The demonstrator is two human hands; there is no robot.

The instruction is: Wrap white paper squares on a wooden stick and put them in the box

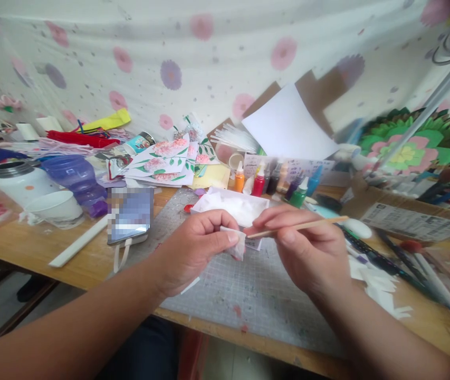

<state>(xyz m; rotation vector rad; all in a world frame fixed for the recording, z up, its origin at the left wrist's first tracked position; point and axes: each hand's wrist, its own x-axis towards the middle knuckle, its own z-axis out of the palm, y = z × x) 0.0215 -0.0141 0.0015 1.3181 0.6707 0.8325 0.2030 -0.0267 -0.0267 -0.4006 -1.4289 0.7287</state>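
Observation:
My left hand [204, 245] pinches a small piece of thin white material [239, 249], perhaps tissue or paper, between thumb and fingers. In my right hand [307, 245] is a slim wooden stick [315, 224], slanting slightly up to the right. Its left tip is close to the white piece; whether they touch I cannot tell. Just behind both hands lies a shallow white box [262, 202] with fluffy white stuff [225, 203] in it. Under the hands is a grey cutting mat [225, 301] with grid lines and paint specks.
Several paint bottles, one orange [239, 178], one green [299, 193], stand behind the box. At left are a phone [132, 214] with a cable, a white cup [56, 206] and a white jar [19, 182]. Brushes [410, 248], paper scraps [379, 279] and a cardboard box [418, 211] are at right.

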